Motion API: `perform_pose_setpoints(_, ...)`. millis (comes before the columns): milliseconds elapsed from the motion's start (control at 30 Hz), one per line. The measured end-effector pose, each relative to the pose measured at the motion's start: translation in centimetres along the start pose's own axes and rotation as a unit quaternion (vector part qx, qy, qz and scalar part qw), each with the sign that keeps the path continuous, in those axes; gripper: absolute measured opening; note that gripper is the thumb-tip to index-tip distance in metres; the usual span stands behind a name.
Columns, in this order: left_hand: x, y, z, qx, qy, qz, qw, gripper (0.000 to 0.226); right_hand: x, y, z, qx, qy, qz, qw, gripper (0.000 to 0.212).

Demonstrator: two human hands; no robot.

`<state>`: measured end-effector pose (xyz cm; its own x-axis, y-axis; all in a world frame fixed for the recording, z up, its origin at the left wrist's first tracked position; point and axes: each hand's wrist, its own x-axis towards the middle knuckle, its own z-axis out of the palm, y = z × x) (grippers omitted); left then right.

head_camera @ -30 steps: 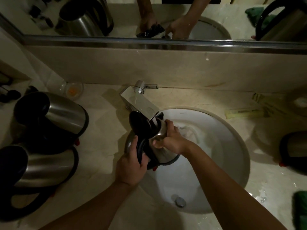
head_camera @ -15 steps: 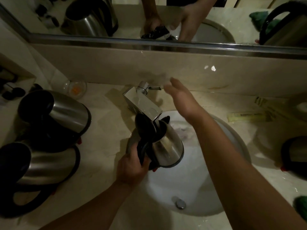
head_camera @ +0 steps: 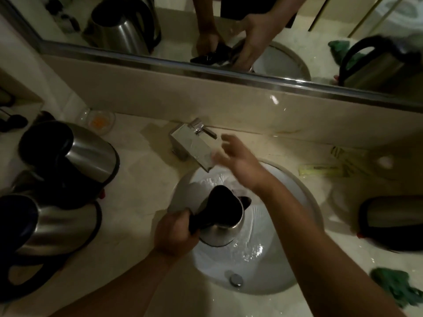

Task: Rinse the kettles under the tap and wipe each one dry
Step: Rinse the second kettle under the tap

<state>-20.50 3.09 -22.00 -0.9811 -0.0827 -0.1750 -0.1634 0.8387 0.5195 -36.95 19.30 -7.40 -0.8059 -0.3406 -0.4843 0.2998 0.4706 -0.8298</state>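
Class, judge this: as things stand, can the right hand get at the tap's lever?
Probably yes. The right hand hovers open just right of the tap, its fingertips close to the lever, with nothing between them. The left hand holds the kettle lower, over the basin.

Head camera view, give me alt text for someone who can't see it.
A person's left hand grips a steel kettle by its black handle over a wet white sink, while the open right hand reaches beside the tap. More kettles stand on the counter.
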Motion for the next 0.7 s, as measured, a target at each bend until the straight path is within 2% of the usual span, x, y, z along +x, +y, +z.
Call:
perform_pose_setpoints(67,0.0,0.2,-0.4,0.033,-0.028,-0.002,0.999,0.027,-2.5,2.5,0.6,-0.138,-0.045,0.063,0.987,0.102)
perform_pose_setpoints(133,0.0,0.5,-0.7,0.052,-0.048,-0.025,0.997,0.028,-4.6,6.0,1.3,-0.204,-0.005,0.126,0.971,0.110)
perform_pose_setpoints(200,0.1,0.7,-0.8,0.051,-0.064,-0.027,0.996,0.032,-6.2,8.7,2.1,-0.130,0.098,0.170,0.972,0.099)
perform_pose_setpoints(267,0.1,1.0,-1.2,0.054,-0.072,-0.013,0.996,0.031,-7.0,10.7,3.4,-0.050,0.183,0.216,0.958,0.090)
perform_pose_setpoints(367,0.0,1.6,-1.7,0.051,-0.079,-0.003,0.996,0.031,-7.1,12.7,5.3,0.030,0.226,0.286,0.931,0.075)
perform_pose_setpoints(433,-0.1,1.9,-2.0,0.046,-0.083,-0.004,0.995,0.030,-7.2,13.4,6.0,0.098,0.221,0.303,0.922,0.084)
perform_pose_setpoints(467,-0.1,2.1,-2.1,0.043,-0.090,-0.012,0.995,0.029,-7.4,13.7,6.1,0.099,0.209,0.303,0.924,0.086)
perform_pose_setpoints(533,-0.1,2.3,-2.3,0.040,-0.092,-0.032,0.994,0.022,-8.2,13.9,5.7,0.053,0.205,0.292,0.933,0.068)
perform_pose_setpoints(600,-0.2,2.7,-2.5,0.013,-0.097,-0.058,0.994,0.017,-9.8,13.5,4.4,0.015,0.241,0.272,0.931,0.042)
perform_pose_setpoints(700,-0.4,3.8,-2.4,-0.024,-0.131,-0.102,0.986,0.016,-14.1,13.4,0.7,0.037,0.311,0.250,0.916,0.025)
